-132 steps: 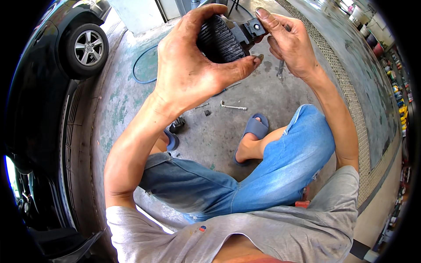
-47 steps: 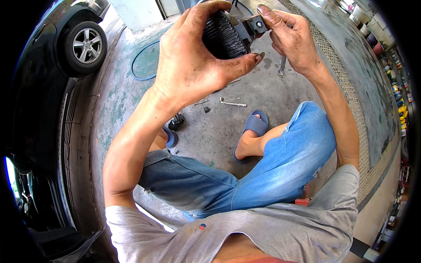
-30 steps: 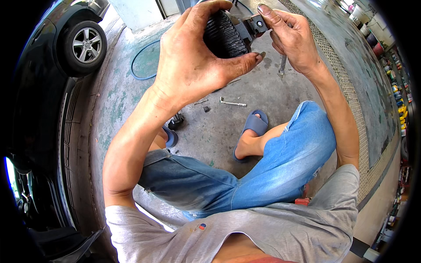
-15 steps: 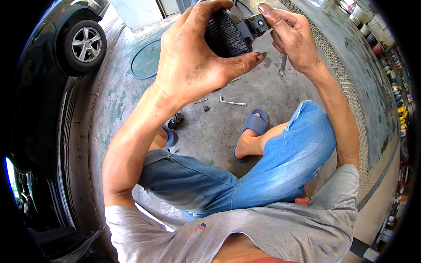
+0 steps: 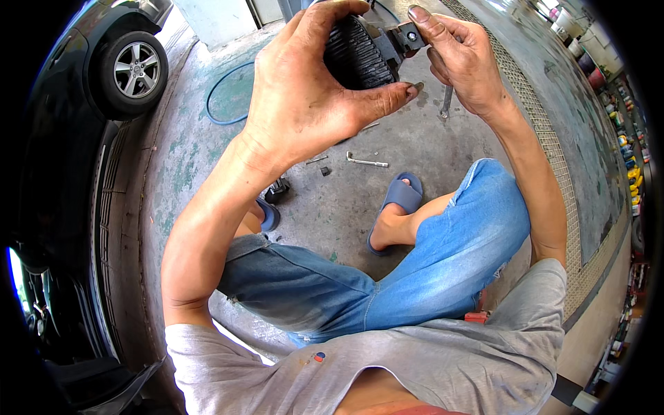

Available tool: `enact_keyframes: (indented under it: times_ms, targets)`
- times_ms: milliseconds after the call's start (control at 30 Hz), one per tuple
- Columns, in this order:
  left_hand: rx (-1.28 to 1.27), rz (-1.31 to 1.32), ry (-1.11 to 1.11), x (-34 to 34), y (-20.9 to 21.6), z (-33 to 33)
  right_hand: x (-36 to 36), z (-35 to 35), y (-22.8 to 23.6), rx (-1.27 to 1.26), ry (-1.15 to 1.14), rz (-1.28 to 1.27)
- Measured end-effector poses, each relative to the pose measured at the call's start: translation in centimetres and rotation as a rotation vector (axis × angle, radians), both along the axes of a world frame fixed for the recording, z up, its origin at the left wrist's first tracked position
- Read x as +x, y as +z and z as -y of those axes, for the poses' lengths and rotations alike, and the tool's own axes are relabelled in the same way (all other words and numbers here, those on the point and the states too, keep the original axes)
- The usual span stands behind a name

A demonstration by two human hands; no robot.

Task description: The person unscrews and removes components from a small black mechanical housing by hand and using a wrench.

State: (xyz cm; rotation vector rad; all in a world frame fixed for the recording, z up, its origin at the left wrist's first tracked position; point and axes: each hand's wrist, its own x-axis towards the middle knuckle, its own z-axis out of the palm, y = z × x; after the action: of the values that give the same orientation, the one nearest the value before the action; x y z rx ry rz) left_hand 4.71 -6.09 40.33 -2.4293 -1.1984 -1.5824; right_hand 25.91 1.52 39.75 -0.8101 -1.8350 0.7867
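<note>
My left hand [image 5: 304, 90] is raised at the top of the view, its fingers and thumb wrapped round a black finned lamp-like housing [image 5: 356, 55]. A dark metal bracket [image 5: 409, 36] with a bolt sticks out from the housing's right side. At the bracket's outer end, my right hand [image 5: 465, 59] is closed, thumb and fingers pinching the edge. The end of a silver wrench [image 5: 446, 104] shows just below the right hand; whether that hand holds it or it lies on the floor, I cannot tell. The housing's far side is hidden.
On the concrete floor lie an L-shaped socket wrench [image 5: 366, 160], a small black piece [image 5: 326, 171] and a black tool [image 5: 278, 189] by my left foot. A blue hose [image 5: 218, 114] curves behind. A dark car [image 5: 62, 159] stands left; a floor grating [image 5: 553, 152] runs along the right.
The housing and bracket have tilted very slightly; both hands keep their places and grips.
</note>
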Motion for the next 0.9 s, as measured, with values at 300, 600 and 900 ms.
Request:
enact_keyframes:
  times_ms: [300, 600, 900]
  targets:
    - [-0.019, 0.028, -0.025, 0.0, -0.1, -0.1, 0.0, 0.0, 0.0, -0.008, 0.004, -0.002]
    - [-0.029, -0.011, 0.031, 0.4, 0.3, 0.3, 0.1, -0.1, 0.0, 0.01, 0.012, 0.009]
    - [0.001, 0.0, -0.005, -0.1, 0.0, -0.1, -0.1, 0.0, -0.1, -0.038, 0.011, -0.005]
